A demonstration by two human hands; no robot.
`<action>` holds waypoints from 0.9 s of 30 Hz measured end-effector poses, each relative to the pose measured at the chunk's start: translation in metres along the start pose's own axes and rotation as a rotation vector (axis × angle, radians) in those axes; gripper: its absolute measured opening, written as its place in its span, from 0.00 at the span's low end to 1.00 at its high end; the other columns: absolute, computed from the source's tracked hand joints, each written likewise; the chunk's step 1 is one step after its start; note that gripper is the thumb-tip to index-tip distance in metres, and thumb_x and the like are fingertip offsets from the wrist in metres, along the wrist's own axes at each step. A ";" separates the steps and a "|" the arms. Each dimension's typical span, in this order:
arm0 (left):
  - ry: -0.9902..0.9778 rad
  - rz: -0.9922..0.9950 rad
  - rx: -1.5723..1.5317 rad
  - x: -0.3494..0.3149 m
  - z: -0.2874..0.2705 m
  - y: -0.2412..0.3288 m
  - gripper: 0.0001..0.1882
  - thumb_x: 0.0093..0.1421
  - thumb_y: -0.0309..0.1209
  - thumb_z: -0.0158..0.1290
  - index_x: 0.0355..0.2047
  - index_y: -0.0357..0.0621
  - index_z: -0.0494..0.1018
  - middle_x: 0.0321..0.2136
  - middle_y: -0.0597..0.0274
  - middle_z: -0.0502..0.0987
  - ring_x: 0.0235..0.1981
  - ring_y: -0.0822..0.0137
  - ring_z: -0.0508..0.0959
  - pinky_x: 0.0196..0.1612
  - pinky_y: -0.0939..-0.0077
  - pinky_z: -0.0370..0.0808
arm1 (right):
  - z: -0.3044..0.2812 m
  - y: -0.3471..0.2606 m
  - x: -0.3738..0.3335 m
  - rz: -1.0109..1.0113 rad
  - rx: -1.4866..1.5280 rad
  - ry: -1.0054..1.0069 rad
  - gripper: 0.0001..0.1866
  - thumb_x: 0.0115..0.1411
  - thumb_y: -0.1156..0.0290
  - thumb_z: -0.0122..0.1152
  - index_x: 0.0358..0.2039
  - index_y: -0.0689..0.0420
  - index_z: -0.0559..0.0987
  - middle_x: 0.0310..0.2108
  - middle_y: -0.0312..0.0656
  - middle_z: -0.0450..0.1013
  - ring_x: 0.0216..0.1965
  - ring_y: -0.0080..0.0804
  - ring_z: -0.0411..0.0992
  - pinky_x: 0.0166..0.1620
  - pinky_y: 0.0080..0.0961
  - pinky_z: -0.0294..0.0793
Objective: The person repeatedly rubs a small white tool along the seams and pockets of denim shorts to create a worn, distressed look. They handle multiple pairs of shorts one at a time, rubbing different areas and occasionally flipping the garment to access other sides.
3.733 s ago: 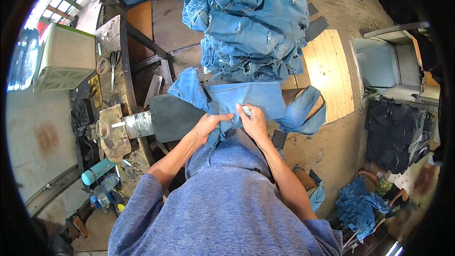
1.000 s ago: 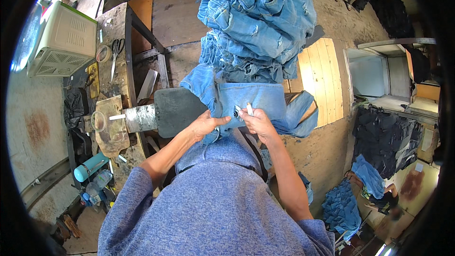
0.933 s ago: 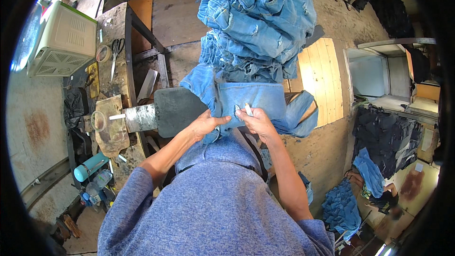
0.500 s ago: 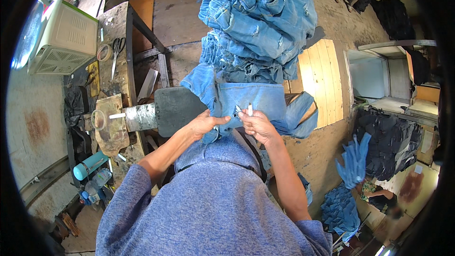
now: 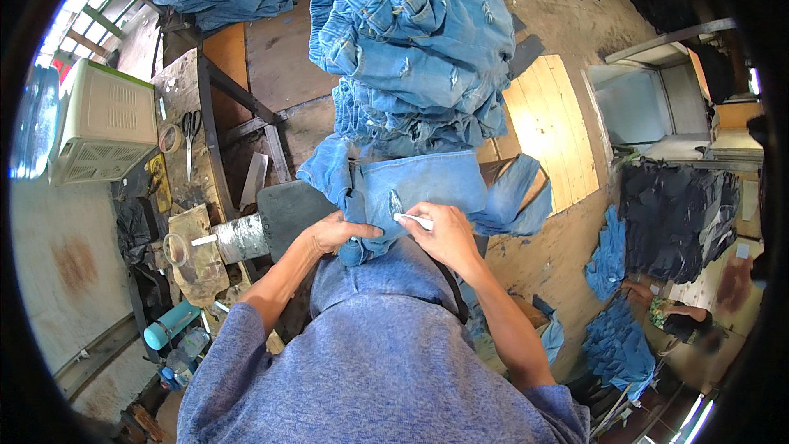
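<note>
A blue denim trouser leg [image 5: 440, 177] lies flattened across a dark board [image 5: 288, 214] in front of my lap. My left hand [image 5: 341, 232] grips its near left part, thumb on top and the other fingers mostly out of sight. My right hand [image 5: 448, 234] pinches a slim white stick [image 5: 417, 221]; its kind I cannot make out. The stick's left end meets the denim at the lower end of a small frayed rip [image 5: 395, 200].
A tall heap of ripped jeans [image 5: 427, 57] stands just beyond the board. On the left bench lie scissors [image 5: 190, 144], a tape roll [image 5: 171, 138] and a pale box-shaped appliance [image 5: 107, 119]. Dark garments [image 5: 678, 218] are piled at right, near another person [image 5: 678, 312].
The white stick has turned from upright to nearly level, and its end now touches the rip. My left hand keeps its hold on the denim. The whole view has shifted slightly.
</note>
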State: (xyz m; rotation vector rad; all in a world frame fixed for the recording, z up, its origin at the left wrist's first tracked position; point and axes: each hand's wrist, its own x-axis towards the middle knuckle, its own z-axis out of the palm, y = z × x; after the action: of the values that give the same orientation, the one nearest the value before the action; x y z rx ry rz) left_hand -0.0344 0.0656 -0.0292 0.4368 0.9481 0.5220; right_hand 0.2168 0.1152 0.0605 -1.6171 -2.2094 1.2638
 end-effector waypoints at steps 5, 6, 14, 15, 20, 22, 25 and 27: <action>0.058 0.035 -0.020 -0.001 0.004 -0.002 0.26 0.56 0.23 0.69 0.56 0.33 0.78 0.54 0.54 0.82 0.55 0.59 0.80 0.64 0.65 0.72 | -0.009 0.000 0.005 0.138 -0.224 0.139 0.15 0.65 0.52 0.67 0.36 0.49 0.88 0.26 0.48 0.82 0.31 0.54 0.82 0.35 0.48 0.79; 0.052 0.065 -0.032 -0.001 0.005 -0.002 0.26 0.56 0.22 0.69 0.56 0.32 0.79 0.54 0.54 0.82 0.54 0.59 0.80 0.63 0.66 0.73 | -0.009 0.002 0.005 0.099 -0.157 0.141 0.15 0.65 0.52 0.67 0.36 0.50 0.88 0.26 0.49 0.82 0.31 0.54 0.82 0.35 0.48 0.79; 0.121 0.132 0.049 0.014 0.011 0.009 0.21 0.58 0.23 0.66 0.53 0.33 0.79 0.46 0.56 0.84 0.51 0.59 0.82 0.58 0.64 0.77 | -0.033 0.081 0.018 0.182 0.007 0.402 0.14 0.68 0.57 0.65 0.36 0.55 0.83 0.25 0.47 0.80 0.26 0.44 0.81 0.33 0.43 0.79; 0.133 0.243 0.002 0.020 0.019 0.009 0.19 0.58 0.22 0.66 0.50 0.32 0.79 0.44 0.55 0.84 0.50 0.59 0.83 0.56 0.64 0.79 | -0.040 0.096 0.018 0.239 0.365 0.390 0.14 0.70 0.58 0.63 0.36 0.56 0.82 0.24 0.45 0.79 0.25 0.40 0.80 0.33 0.40 0.78; 0.421 -0.063 -0.346 0.054 0.074 0.006 0.32 0.61 0.32 0.69 0.60 0.29 0.70 0.53 0.49 0.81 0.49 0.57 0.84 0.52 0.62 0.83 | -0.043 0.137 0.016 0.273 0.186 0.327 0.20 0.65 0.53 0.70 0.37 0.60 0.77 0.27 0.41 0.78 0.28 0.32 0.78 0.35 0.35 0.76; 0.419 -0.053 -0.163 0.061 0.086 0.008 0.35 0.61 0.32 0.70 0.63 0.29 0.68 0.55 0.48 0.79 0.53 0.56 0.82 0.55 0.61 0.81 | -0.033 0.135 0.022 0.346 0.184 0.237 0.25 0.59 0.49 0.76 0.38 0.59 0.77 0.29 0.41 0.79 0.30 0.32 0.79 0.36 0.34 0.77; 0.423 -0.012 -0.023 0.067 0.088 0.009 0.40 0.59 0.34 0.72 0.65 0.28 0.66 0.59 0.47 0.77 0.59 0.55 0.78 0.62 0.60 0.75 | -0.020 0.127 0.042 0.293 0.002 0.131 0.27 0.53 0.49 0.80 0.35 0.60 0.77 0.29 0.40 0.77 0.31 0.33 0.77 0.37 0.34 0.77; 0.406 0.002 -0.030 0.068 0.082 0.005 0.43 0.58 0.35 0.73 0.67 0.28 0.64 0.60 0.48 0.76 0.61 0.55 0.76 0.65 0.60 0.72 | -0.007 0.120 0.056 0.328 -0.065 0.075 0.28 0.51 0.49 0.81 0.35 0.60 0.78 0.29 0.41 0.78 0.32 0.36 0.79 0.37 0.36 0.77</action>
State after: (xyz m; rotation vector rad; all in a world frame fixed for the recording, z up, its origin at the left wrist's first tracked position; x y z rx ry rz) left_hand 0.0664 0.1002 -0.0282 0.3085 1.3267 0.6395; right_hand 0.2842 0.1750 -0.0362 -2.0825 -2.0194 1.1864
